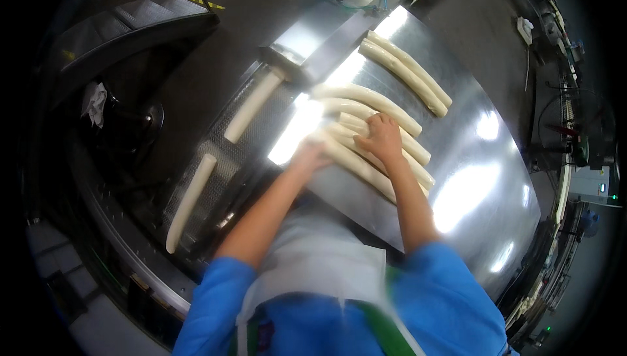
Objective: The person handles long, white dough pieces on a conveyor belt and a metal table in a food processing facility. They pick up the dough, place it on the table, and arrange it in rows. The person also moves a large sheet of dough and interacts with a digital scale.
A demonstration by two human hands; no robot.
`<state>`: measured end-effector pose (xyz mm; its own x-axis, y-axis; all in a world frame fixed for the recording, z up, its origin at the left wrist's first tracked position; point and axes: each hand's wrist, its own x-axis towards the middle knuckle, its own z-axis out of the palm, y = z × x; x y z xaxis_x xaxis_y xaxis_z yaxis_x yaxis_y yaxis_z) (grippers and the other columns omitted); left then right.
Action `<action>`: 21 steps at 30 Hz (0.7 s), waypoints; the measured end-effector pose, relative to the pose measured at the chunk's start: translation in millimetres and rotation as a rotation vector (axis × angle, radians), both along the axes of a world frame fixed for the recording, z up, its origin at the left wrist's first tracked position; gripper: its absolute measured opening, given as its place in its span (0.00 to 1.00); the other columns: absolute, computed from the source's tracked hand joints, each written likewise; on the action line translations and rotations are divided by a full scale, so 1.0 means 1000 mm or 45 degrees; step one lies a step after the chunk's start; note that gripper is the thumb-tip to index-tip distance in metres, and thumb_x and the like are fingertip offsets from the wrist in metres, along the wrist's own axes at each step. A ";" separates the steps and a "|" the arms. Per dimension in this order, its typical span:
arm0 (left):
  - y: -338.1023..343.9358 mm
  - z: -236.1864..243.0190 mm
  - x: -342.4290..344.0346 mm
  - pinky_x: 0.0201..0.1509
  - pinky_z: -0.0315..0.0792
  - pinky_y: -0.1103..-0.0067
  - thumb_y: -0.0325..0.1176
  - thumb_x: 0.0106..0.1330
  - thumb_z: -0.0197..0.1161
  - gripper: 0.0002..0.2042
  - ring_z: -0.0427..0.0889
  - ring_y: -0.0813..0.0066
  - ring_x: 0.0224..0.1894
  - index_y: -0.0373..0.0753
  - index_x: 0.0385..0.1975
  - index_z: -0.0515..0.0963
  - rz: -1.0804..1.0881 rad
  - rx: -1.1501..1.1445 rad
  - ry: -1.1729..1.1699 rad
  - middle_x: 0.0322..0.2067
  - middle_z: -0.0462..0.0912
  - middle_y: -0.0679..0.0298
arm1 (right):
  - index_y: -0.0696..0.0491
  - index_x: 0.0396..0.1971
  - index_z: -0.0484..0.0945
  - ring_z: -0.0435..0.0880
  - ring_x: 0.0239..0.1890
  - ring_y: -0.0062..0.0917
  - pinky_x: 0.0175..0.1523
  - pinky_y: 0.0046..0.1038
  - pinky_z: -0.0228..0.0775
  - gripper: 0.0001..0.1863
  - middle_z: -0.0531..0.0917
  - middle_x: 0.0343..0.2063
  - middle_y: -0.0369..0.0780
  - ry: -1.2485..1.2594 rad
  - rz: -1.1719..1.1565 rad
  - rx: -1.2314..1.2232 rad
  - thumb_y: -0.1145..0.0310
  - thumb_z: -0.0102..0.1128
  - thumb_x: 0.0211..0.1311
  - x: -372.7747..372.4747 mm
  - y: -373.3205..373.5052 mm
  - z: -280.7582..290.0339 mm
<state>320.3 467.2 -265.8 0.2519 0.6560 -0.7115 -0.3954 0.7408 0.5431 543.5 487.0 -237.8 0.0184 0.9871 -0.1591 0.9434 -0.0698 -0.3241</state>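
Observation:
Several long pale dough sticks (pixel 366 98) lie side by side on a shiny steel table (pixel 470 179). My right hand (pixel 381 137) presses flat on the middle sticks, fingers spread. At the near end of the same bunch, by the table's left edge, my left hand (pixel 308 155) rests on a dough stick (pixel 346 160); glare partly washes it out. Two more dough sticks (pixel 408 72) lie apart at the table's far end.
A mesh conveyor (pixel 225 166) to the left carries two separate dough sticks (pixel 251 106) (pixel 189 200). A steel machine housing (pixel 313 42) with hoses stands at its far end. A dark curved guard (pixel 130 23) and a crumpled rag (pixel 95 102) sit far left. Machinery lines the right side.

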 end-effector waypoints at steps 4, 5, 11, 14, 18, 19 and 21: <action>-0.024 -0.021 -0.047 0.53 0.74 0.67 0.25 0.63 0.57 0.29 0.73 0.65 0.53 0.36 0.63 0.53 0.055 0.166 0.134 0.53 0.70 0.54 | 0.52 0.44 0.77 0.72 0.51 0.40 0.58 0.38 0.60 0.26 0.76 0.48 0.46 0.111 -0.071 0.351 0.55 0.63 0.44 0.007 0.029 -0.019; -0.034 -0.036 -0.077 0.54 0.73 0.69 0.24 0.63 0.57 0.29 0.73 0.65 0.53 0.36 0.63 0.54 -0.030 0.378 0.305 0.54 0.70 0.54 | 0.52 0.44 0.77 0.72 0.50 0.40 0.58 0.38 0.61 0.25 0.76 0.48 0.46 0.140 -0.089 0.636 0.55 0.63 0.44 0.010 0.035 -0.028; -0.130 0.003 -0.277 0.72 0.46 0.68 0.16 0.51 0.57 0.33 0.56 0.56 0.67 0.32 0.62 0.59 -0.377 0.714 1.943 0.64 0.58 0.51 | 0.52 0.46 0.77 0.73 0.51 0.38 0.57 0.38 0.62 0.24 0.77 0.46 0.47 -0.042 -0.348 0.102 0.58 0.60 0.46 0.019 0.044 -0.010; -0.189 0.007 -0.361 0.69 0.54 0.66 0.14 0.45 0.56 0.34 0.62 0.50 0.63 0.30 0.59 0.62 -0.510 0.622 2.330 0.58 0.66 0.46 | 0.55 0.47 0.76 0.74 0.49 0.42 0.58 0.42 0.61 0.24 0.79 0.43 0.49 -0.050 -0.450 0.347 0.63 0.57 0.47 0.045 0.024 -0.046; -0.245 -0.013 -0.421 0.58 0.63 0.54 0.28 0.54 0.61 0.28 0.71 0.47 0.52 0.38 0.58 0.63 -0.733 0.619 2.419 0.53 0.71 0.45 | 0.57 0.38 0.78 0.75 0.43 0.44 0.51 0.43 0.64 0.15 0.79 0.40 0.49 -0.032 -0.509 0.070 0.70 0.55 0.48 0.036 0.009 -0.026; -0.236 0.018 -0.402 0.52 0.66 0.43 0.31 0.55 0.63 0.27 0.76 0.40 0.44 0.43 0.56 0.64 -0.760 0.727 2.342 0.49 0.74 0.43 | 0.57 0.34 0.77 0.76 0.42 0.42 0.51 0.42 0.65 0.12 0.79 0.38 0.48 -0.102 -0.487 0.551 0.71 0.56 0.47 0.046 -0.006 -0.054; -0.227 0.041 -0.380 0.54 0.69 0.57 0.28 0.55 0.58 0.19 0.77 0.47 0.44 0.33 0.49 0.70 -0.722 0.613 2.412 0.42 0.76 0.44 | 0.54 0.34 0.78 0.76 0.41 0.37 0.52 0.39 0.63 0.11 0.80 0.35 0.43 -0.106 -0.437 0.456 0.73 0.57 0.47 0.038 -0.017 -0.031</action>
<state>-59.6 240.2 -224.9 -0.2440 0.9644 -0.1024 0.9659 0.2511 0.0628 581.6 469.9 -268.7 0.3500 0.9141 0.2047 0.9091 -0.2787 -0.3095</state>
